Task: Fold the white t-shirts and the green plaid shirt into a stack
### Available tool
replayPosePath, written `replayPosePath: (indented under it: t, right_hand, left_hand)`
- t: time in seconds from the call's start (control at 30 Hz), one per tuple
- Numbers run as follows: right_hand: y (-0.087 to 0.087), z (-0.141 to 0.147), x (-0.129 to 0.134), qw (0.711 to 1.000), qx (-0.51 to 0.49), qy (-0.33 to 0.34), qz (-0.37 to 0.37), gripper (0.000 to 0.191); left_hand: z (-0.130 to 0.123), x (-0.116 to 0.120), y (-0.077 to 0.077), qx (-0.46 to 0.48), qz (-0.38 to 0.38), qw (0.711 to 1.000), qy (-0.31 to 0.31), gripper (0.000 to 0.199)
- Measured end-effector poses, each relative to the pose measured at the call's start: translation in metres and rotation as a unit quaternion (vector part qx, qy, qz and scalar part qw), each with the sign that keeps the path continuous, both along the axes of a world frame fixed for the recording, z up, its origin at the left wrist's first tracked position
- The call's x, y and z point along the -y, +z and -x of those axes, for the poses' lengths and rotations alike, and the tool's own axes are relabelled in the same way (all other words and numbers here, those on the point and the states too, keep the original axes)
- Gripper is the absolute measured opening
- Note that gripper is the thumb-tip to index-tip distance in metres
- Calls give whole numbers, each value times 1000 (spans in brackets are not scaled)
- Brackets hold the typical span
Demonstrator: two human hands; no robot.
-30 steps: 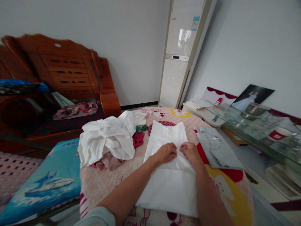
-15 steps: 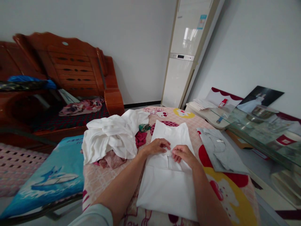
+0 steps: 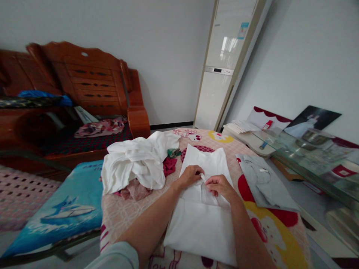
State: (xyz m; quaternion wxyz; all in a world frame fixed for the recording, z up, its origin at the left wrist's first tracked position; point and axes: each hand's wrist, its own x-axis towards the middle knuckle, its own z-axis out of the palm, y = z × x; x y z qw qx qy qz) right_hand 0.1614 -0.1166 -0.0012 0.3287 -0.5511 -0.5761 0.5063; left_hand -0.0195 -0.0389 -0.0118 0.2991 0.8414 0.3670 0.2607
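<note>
A white garment [image 3: 200,224] lies folded in a long strip on the patterned tablecloth [image 3: 131,213]. My left hand [image 3: 191,175] is closed on a small pinch of its cloth near the middle. Just to the right, my right hand [image 3: 219,185] rests over the same garment with its fingers curled and thumb close to the forefinger; whether cloth is between them is too small to tell. A crumpled white cloth [image 3: 134,158] lies to the left on top of pinkish cloth [image 3: 136,189]. On the right side lies a folded grey garment [image 3: 263,181].
Beside the table at the left are a blue cushion [image 3: 73,209] and a wooden sofa [image 3: 92,82]. A glass shelf [image 3: 311,160] holding bowls stands at the right. Behind is a tall white air conditioner [image 3: 214,89].
My left hand now has a small peak of white cloth raised at its fingertips. My right hand has drawn slightly away from it. The view has shifted a little.
</note>
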Motion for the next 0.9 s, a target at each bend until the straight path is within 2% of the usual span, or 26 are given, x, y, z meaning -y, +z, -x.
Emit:
replayPosePath:
  t: [0.17,0.3,0.43,0.53,0.63,0.77,0.9]
  right_hand:
    - [-4,4,-2,998,55,-21,-5,33]
    - [-4,9,-3,997,61,-44,-12,47]
    - [-5,10,-3,996,65,-54,0,48]
    - [-7,9,-4,996,61,-57,5,47]
    - [-7,9,-4,997,56,-60,5,46]
    - [-7,10,-5,997,57,-59,1,46]
    - [-8,11,-5,996,58,-62,-3,44]
  left_hand:
    - [-2,-5,-2,-12,3,1000,23,22]
    - [8,-9,1,35,54,998,-27,21]
    - [20,-14,3,65,80,992,-73,20]
    - [23,-14,3,40,58,995,-77,30]
    - [17,-10,1,12,21,998,-50,34]
    - [8,-6,-2,-26,-29,999,-32,31]
    - [3,-8,-3,-71,-74,994,-49,25]
